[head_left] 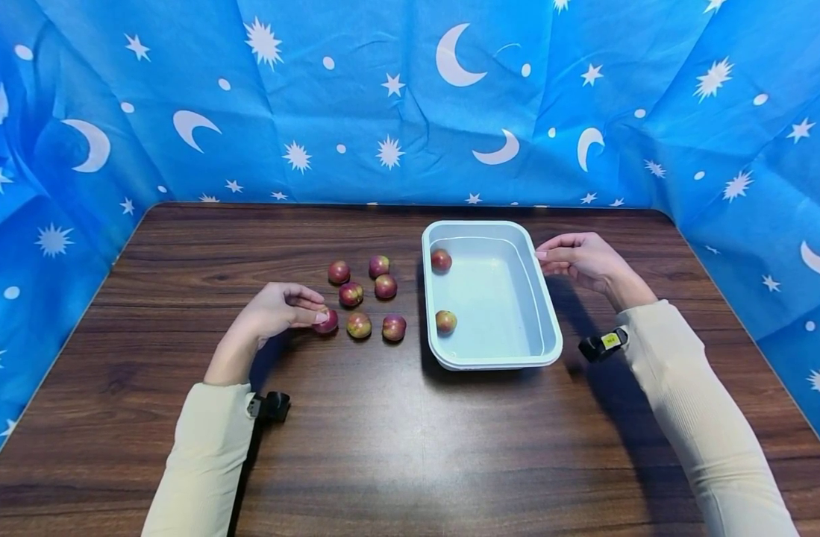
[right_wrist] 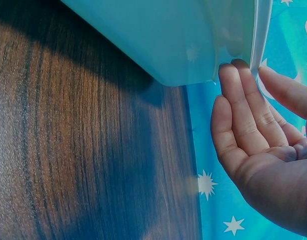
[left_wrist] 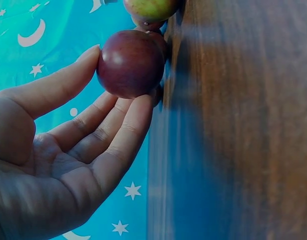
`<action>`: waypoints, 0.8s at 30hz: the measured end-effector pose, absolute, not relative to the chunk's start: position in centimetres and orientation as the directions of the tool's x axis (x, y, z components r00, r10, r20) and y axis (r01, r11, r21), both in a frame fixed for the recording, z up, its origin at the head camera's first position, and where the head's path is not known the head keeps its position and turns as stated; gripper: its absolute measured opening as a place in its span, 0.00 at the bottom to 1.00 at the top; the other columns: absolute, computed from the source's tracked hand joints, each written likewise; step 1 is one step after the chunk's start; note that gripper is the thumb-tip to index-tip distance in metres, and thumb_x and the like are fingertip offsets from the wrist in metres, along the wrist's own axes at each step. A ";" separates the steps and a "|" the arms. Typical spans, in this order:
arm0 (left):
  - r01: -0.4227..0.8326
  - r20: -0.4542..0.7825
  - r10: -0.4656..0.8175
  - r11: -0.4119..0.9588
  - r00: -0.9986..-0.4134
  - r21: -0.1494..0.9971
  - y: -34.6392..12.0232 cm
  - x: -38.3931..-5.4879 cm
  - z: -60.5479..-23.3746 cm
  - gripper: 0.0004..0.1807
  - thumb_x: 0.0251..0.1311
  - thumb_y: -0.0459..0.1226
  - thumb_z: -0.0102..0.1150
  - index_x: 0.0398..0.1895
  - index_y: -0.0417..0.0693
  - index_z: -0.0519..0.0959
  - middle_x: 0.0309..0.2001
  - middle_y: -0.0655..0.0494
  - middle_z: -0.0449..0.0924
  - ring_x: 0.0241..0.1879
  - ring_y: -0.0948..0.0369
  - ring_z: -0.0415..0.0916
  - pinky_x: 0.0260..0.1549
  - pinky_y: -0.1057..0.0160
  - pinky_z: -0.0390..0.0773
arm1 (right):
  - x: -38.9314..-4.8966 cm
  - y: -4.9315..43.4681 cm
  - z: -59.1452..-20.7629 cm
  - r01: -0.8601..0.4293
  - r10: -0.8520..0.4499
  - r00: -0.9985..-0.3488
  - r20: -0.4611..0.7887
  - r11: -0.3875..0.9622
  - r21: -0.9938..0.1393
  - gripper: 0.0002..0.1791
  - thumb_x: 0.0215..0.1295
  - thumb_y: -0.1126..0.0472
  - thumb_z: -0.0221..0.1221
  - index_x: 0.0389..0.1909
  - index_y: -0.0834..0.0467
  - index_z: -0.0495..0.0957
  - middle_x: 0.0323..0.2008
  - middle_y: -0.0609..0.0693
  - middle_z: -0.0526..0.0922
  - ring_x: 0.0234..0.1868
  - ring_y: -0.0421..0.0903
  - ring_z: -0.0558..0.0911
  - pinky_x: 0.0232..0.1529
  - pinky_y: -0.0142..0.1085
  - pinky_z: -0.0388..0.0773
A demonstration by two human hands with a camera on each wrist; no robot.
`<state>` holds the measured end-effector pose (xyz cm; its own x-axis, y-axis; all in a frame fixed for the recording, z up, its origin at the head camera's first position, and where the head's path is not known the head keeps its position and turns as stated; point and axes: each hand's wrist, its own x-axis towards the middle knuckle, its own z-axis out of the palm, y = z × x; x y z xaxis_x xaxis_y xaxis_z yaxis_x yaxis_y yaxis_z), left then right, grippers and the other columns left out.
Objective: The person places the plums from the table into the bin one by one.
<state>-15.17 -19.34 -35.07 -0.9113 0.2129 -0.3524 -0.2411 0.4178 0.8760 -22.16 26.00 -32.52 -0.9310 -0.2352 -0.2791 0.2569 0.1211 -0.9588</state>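
Note:
My left hand [head_left: 280,309] pinches a dark red plum [left_wrist: 130,64] between thumb and fingertips, low over the table at the left end of a loose group of plums. Nearest to it are a mottled plum [head_left: 359,325] and a redder plum [head_left: 351,294]. My right hand [head_left: 580,261] holds the right rim of a white plastic tub [head_left: 549,317]; in the right wrist view the thumb lies outside the rim [right_wrist: 261,37] and the fingertips are under it. Inside the tub, along its left wall, sit two plums, one farther back [head_left: 441,260] and one nearer [head_left: 446,322].
More red and yellow-green plums, such as one at the back [head_left: 379,266] and one toward the tub [head_left: 394,327], lie on the dark wood table [head_left: 383,432]. A blue curtain [head_left: 356,104] with white moons and stars stands behind the table and along its sides.

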 end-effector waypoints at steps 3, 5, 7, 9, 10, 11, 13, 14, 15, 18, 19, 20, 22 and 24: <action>-0.236 -0.347 0.203 0.427 -0.915 0.873 -19.3 -15.3 -34.7 0.21 0.54 0.30 0.61 0.49 0.27 0.70 0.38 0.45 0.76 0.32 0.64 0.76 0.40 0.59 0.78 | -22.2 26.1 -32.6 0.251 -0.255 -0.928 -0.272 0.111 -0.962 0.05 0.60 0.69 0.58 0.30 0.61 0.82 0.26 0.52 0.83 0.27 0.45 0.82 0.36 0.37 0.80; -0.232 -0.343 0.198 0.435 -0.918 0.870 -19.3 -15.4 -34.5 0.22 0.54 0.31 0.62 0.50 0.27 0.70 0.39 0.45 0.76 0.32 0.64 0.76 0.41 0.58 0.77 | -22.3 26.2 -32.6 0.254 -0.285 -0.921 -0.267 0.081 -0.964 0.05 0.60 0.70 0.57 0.30 0.61 0.82 0.26 0.52 0.83 0.27 0.45 0.82 0.35 0.36 0.80; -0.229 -0.339 0.188 0.443 -0.922 0.867 -19.2 -15.5 -34.2 0.22 0.54 0.32 0.62 0.50 0.28 0.70 0.40 0.44 0.76 0.33 0.64 0.76 0.41 0.56 0.77 | -22.3 26.3 -32.7 0.256 -0.309 -0.914 -0.262 0.060 -0.965 0.06 0.61 0.71 0.56 0.30 0.62 0.82 0.26 0.53 0.83 0.28 0.45 0.82 0.35 0.35 0.80; -0.222 -0.334 0.184 0.452 -0.925 0.864 -19.2 -15.6 -34.0 0.23 0.54 0.33 0.62 0.50 0.28 0.71 0.41 0.43 0.76 0.34 0.63 0.75 0.42 0.55 0.76 | -22.4 26.3 -32.8 0.257 -0.312 -0.914 -0.261 0.057 -0.965 0.06 0.61 0.71 0.56 0.30 0.62 0.82 0.26 0.53 0.83 0.28 0.45 0.82 0.35 0.36 0.80; -0.218 -0.329 0.182 0.455 -0.927 0.863 -19.2 -15.7 -33.9 0.22 0.55 0.34 0.62 0.50 0.29 0.71 0.41 0.43 0.76 0.34 0.63 0.75 0.43 0.54 0.76 | -22.4 26.3 -32.8 0.254 -0.300 -0.917 -0.262 0.067 -0.965 0.06 0.61 0.71 0.56 0.30 0.62 0.82 0.26 0.53 0.83 0.28 0.45 0.82 0.36 0.36 0.79; -0.216 -0.326 0.179 0.454 -0.928 0.864 -19.1 -15.8 -33.8 0.22 0.55 0.34 0.62 0.50 0.29 0.71 0.41 0.43 0.76 0.34 0.62 0.75 0.44 0.54 0.75 | -22.4 26.3 -32.8 0.251 -0.289 -0.921 -0.263 0.079 -0.965 0.06 0.61 0.71 0.56 0.30 0.62 0.82 0.26 0.53 0.83 0.28 0.45 0.82 0.36 0.37 0.79; -0.211 -0.317 0.174 0.449 -0.932 0.868 -19.0 -15.9 -33.6 0.22 0.55 0.33 0.62 0.50 0.30 0.71 0.42 0.42 0.75 0.35 0.62 0.75 0.45 0.52 0.75 | -22.4 26.2 -32.8 0.248 -0.264 -0.927 -0.266 0.102 -0.963 0.06 0.61 0.70 0.56 0.30 0.61 0.82 0.26 0.52 0.83 0.28 0.45 0.82 0.37 0.38 0.79; -0.208 -0.312 0.173 0.445 -0.934 0.871 -19.0 -16.0 -33.5 0.21 0.55 0.33 0.62 0.50 0.30 0.71 0.42 0.42 0.75 0.35 0.62 0.75 0.45 0.52 0.74 | -22.3 26.1 -32.9 0.250 -0.256 -0.929 -0.269 0.106 -0.962 0.06 0.61 0.70 0.56 0.30 0.61 0.82 0.26 0.53 0.83 0.28 0.45 0.82 0.37 0.39 0.79; -0.206 -0.307 0.170 0.442 -0.937 0.873 -18.9 -16.1 -33.4 0.21 0.55 0.33 0.62 0.50 0.30 0.71 0.42 0.42 0.75 0.35 0.62 0.75 0.46 0.52 0.74 | -22.3 26.1 -32.9 0.251 -0.250 -0.929 -0.271 0.110 -0.962 0.06 0.61 0.70 0.56 0.30 0.62 0.82 0.26 0.53 0.83 0.28 0.45 0.82 0.38 0.39 0.79; -0.198 -0.293 0.157 0.440 -0.943 0.876 -18.7 -16.5 -33.1 0.21 0.55 0.32 0.62 0.50 0.30 0.71 0.42 0.42 0.75 0.35 0.63 0.75 0.46 0.52 0.74 | -22.3 26.1 -32.9 0.255 -0.243 -0.930 -0.276 0.113 -0.960 0.07 0.61 0.70 0.56 0.30 0.61 0.82 0.26 0.53 0.83 0.28 0.45 0.82 0.38 0.39 0.79; -0.196 -0.289 0.155 0.441 -0.945 0.876 -18.7 -16.6 -33.0 0.21 0.55 0.32 0.62 0.50 0.30 0.71 0.43 0.42 0.75 0.35 0.63 0.75 0.46 0.52 0.74 | -22.4 26.0 -32.9 0.255 -0.241 -0.930 -0.276 0.114 -0.960 0.07 0.61 0.70 0.56 0.30 0.61 0.82 0.26 0.53 0.83 0.27 0.45 0.82 0.38 0.39 0.79; -0.196 -0.288 0.154 0.438 -0.945 0.877 -18.6 -16.6 -32.9 0.21 0.55 0.32 0.61 0.50 0.30 0.71 0.43 0.42 0.75 0.35 0.63 0.74 0.46 0.53 0.74 | -22.4 26.0 -32.9 0.256 -0.240 -0.930 -0.277 0.114 -0.960 0.07 0.61 0.70 0.56 0.30 0.61 0.82 0.26 0.53 0.83 0.27 0.45 0.82 0.38 0.39 0.79; -0.201 -0.288 0.152 0.426 -0.945 0.882 -18.4 -16.8 -32.6 0.22 0.55 0.33 0.61 0.51 0.30 0.71 0.43 0.42 0.74 0.35 0.63 0.75 0.46 0.53 0.74 | -22.3 26.1 -32.9 0.255 -0.239 -0.931 -0.276 0.115 -0.960 0.06 0.61 0.70 0.56 0.30 0.61 0.82 0.26 0.52 0.83 0.27 0.45 0.82 0.37 0.38 0.79; -0.203 -0.286 0.152 0.412 -0.946 0.888 -18.2 -17.1 -32.3 0.21 0.56 0.33 0.61 0.51 0.30 0.70 0.43 0.42 0.74 0.35 0.62 0.75 0.47 0.52 0.74 | -22.3 26.1 -32.9 0.254 -0.244 -0.930 -0.274 0.112 -0.961 0.06 0.61 0.70 0.56 0.30 0.61 0.82 0.26 0.53 0.83 0.28 0.45 0.82 0.37 0.38 0.79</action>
